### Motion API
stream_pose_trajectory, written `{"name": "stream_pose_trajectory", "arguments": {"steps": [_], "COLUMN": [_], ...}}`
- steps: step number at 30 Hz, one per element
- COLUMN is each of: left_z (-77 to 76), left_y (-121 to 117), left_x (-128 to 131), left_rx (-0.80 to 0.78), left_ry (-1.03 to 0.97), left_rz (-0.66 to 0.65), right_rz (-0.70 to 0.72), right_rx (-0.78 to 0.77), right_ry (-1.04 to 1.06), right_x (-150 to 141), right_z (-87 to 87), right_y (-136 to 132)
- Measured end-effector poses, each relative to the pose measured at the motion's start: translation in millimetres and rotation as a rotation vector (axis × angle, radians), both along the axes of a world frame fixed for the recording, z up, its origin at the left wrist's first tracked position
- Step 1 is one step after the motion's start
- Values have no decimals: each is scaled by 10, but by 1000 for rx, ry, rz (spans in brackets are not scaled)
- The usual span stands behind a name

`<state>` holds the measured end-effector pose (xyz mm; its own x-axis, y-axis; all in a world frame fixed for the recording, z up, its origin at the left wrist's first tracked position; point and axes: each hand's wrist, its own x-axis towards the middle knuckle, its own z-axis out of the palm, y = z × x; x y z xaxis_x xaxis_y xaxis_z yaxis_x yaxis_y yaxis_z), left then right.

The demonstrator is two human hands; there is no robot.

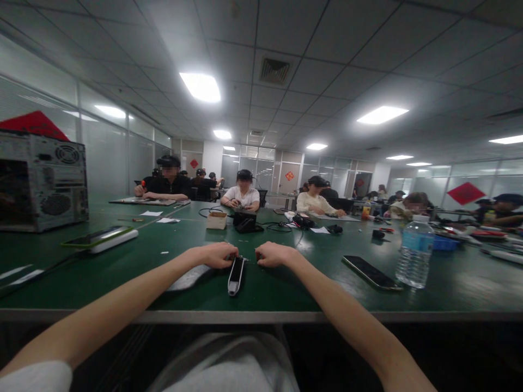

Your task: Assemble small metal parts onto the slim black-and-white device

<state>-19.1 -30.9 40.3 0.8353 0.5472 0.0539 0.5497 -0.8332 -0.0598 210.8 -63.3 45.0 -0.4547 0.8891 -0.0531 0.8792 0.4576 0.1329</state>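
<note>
- The green counter (294,291) is showing its pale front edge just past the person's lap.
- The slim device (235,276) is lying on the counter straight ahead of the person, its narrower end pointing toward them. It is showing a pale, greyish-white rim around a long black upper face; its exact kind is staying unclear at this size.
- A flat grey piece (188,277) is lying left of the device, partly under the left forearm.
- The left hand (220,255) is reaching to the device's far end, its fingers bending downward and apparently touching it; whether they are pinching anything, I cannot tell.
- The right hand (274,255) is resting just right of that end, apart from the device, its fingers bending inward; whether they are pressing together or holding something small, I cannot tell.
- Judging by this, the person is working on some detail at the far end, with the left hand probably steadying it; the next move is likely calling for a fine, careful touch there.
- A dark phone (371,272) is lying to the right, with a water bottle (414,256) standing just beside it.
- A small open box (216,220) and a black object (247,221) are sitting beyond the hands.
- A co-worker in a white shirt (241,195) is sitting across the counter.
</note>
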Motion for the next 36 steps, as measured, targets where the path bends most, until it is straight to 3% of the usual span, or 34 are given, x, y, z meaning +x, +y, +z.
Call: {"name": "stream_pose_trajectory", "arguments": {"steps": [13, 32, 36], "left_z": [-26, -51, -54], "left_y": [24, 40, 47], "left_x": [3, 5, 2], "left_rx": [18, 19, 9], "left_ry": [16, 6, -7], "left_rz": [-23, -13, -22], "right_rz": [108, 101, 212], "right_rx": [20, 89, 52], "right_ry": [-59, -107, -33], "right_x": [-197, -334, -344], "right_z": [44, 39, 71], "right_y": [-207, -430, -559]}}
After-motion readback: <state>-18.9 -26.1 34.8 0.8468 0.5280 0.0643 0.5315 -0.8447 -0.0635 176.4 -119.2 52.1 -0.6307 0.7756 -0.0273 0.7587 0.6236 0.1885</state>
